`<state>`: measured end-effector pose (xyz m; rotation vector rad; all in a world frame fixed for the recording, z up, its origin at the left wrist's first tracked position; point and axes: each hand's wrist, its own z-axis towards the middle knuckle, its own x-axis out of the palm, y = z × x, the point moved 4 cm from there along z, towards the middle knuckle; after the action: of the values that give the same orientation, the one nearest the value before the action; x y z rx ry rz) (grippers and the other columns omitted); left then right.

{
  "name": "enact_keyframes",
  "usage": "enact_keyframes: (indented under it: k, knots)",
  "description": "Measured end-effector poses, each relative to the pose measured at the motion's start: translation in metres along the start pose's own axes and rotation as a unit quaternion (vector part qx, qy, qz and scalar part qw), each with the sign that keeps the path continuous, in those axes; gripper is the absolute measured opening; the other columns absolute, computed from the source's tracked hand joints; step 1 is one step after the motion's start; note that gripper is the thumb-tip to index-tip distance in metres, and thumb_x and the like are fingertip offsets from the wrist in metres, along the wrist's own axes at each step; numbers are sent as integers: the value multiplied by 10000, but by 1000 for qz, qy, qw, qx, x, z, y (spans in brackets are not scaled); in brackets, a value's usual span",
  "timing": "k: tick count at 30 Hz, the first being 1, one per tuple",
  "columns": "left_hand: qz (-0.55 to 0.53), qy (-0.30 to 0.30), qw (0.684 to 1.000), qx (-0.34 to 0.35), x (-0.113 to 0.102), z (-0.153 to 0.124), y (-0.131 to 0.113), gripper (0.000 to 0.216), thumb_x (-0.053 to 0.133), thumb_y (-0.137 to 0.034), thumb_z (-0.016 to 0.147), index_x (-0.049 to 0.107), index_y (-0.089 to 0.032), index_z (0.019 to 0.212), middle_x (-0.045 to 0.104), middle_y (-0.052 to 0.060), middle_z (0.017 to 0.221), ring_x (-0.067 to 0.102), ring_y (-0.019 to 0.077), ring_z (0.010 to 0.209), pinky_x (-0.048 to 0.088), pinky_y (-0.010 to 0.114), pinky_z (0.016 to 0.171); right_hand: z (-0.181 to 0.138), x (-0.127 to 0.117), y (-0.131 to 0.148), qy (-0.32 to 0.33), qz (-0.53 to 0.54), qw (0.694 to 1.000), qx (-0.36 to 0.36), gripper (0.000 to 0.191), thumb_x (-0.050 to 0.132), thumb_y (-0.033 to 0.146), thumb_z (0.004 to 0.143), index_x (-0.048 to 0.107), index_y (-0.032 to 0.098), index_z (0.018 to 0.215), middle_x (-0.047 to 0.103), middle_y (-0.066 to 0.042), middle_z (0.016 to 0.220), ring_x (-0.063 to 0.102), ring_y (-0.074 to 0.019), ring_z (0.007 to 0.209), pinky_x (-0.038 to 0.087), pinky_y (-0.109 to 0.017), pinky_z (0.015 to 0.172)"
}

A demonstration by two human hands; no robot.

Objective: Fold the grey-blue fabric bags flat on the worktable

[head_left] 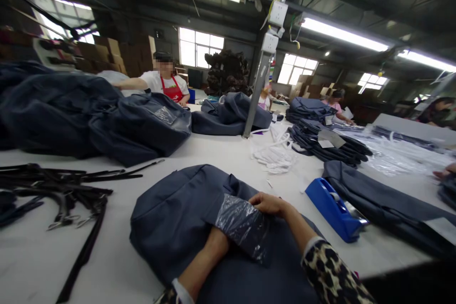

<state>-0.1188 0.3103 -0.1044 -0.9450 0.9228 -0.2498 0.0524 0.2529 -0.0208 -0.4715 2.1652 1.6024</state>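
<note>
A large dark blue bag (171, 213) lies on the white table right in front of me. On its upper face is a dark flap covered in clear plastic (244, 225). My right hand (270, 203) pinches the top right edge of this flap, fingers curled together. My left hand (218, 243) reaches in beneath the flap from the lower left, so its fingers are hidden by the plastic-covered piece. Both forearms rest close over the bag.
Black straps with metal clips (67, 194) lie at left. A blue tape dispenser (335, 209) stands at right beside a folded dark bag (384, 204). More bags (142, 121) are heaped behind, near a metal post (258, 90). A co-worker in a red apron (171, 89) stands across the table.
</note>
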Motion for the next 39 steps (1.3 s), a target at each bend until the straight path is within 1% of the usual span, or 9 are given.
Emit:
enact_keyframes:
  k: [3, 7, 10, 14, 23, 26, 31, 36, 39]
  knots:
    - [52, 30, 998, 5, -8, -5, -8, 382, 421, -72, 874, 647, -191, 1158, 702, 100, 1088, 615, 241, 1138, 467, 422, 1049, -18, -4, -9, -161, -56, 985, -39, 387, 514, 480, 899, 713, 188, 1057, 714, -82, 991, 653, -229, 956, 511, -397, 893]
    - [96, 91, 991, 19, -27, -15, -28, 296, 484, -98, 869, 678, -197, 1070, 701, 94, 1114, 634, 262, 1110, 484, 376, 1000, -57, 1, -35, -300, -125, 944, -65, 405, 468, 435, 927, 626, 220, 1231, 579, -99, 1331, 437, -272, 1307, 269, -496, 1152]
    - [128, 121, 984, 24, -34, -17, -37, 251, 520, -126, 877, 684, -208, 1047, 699, 92, 1123, 638, 271, 1111, 496, 353, 964, -67, 8, -46, -317, -139, 935, -76, 392, 474, 446, 929, 644, 219, 1200, 556, -90, 1368, 399, -270, 1340, 242, -497, 1166]
    - [178, 105, 977, 42, -25, -16, -36, 288, 532, -83, 841, 684, -180, 1066, 678, 128, 1168, 622, 296, 1131, 468, 413, 1016, -55, 15, -33, -293, -161, 935, -114, 373, 442, 489, 970, 635, 264, 1195, 596, -60, 1306, 472, -236, 1273, 334, -453, 1110]
    - [45, 77, 993, 82, -24, -21, -35, 285, 469, -133, 898, 738, -212, 950, 724, 78, 1040, 653, 229, 1059, 487, 321, 996, -49, 21, -27, -280, -203, 929, -134, 336, 466, 494, 966, 720, 275, 969, 624, -49, 1221, 516, -240, 1175, 404, -434, 1031]
    - [84, 95, 986, 111, -24, -20, -40, 238, 505, -167, 913, 733, -205, 969, 710, 80, 1100, 642, 240, 1085, 479, 331, 996, -50, 21, -24, -278, -237, 923, -124, 324, 487, 501, 956, 723, 286, 906, 641, -37, 1192, 517, -244, 1167, 396, -446, 1022]
    - [175, 142, 971, 76, -26, -22, -41, 166, 568, -237, 924, 714, -180, 872, 726, 67, 903, 686, 226, 860, 519, 291, 797, -51, 26, -30, -328, -298, 889, -117, 324, 508, 487, 949, 697, 259, 816, 631, -46, 1179, 529, -254, 1092, 410, -447, 934]
    - [258, 114, 958, 58, -42, -38, -46, 167, 536, -171, 931, 662, -195, 1038, 662, 83, 1043, 623, 236, 973, 508, 337, 868, -44, 31, -44, -356, -328, 870, -95, 330, 529, 469, 942, 681, 244, 754, 622, -58, 1130, 514, -259, 1056, 388, -432, 902]
    - [262, 117, 955, 70, -45, -45, -48, 184, 550, -189, 937, 638, -208, 1097, 612, 84, 1132, 575, 250, 1051, 497, 371, 921, -40, 31, -39, -344, -338, 873, -72, 256, 562, 457, 926, 681, 241, 857, 628, -71, 1117, 530, -270, 1038, 398, -440, 880]
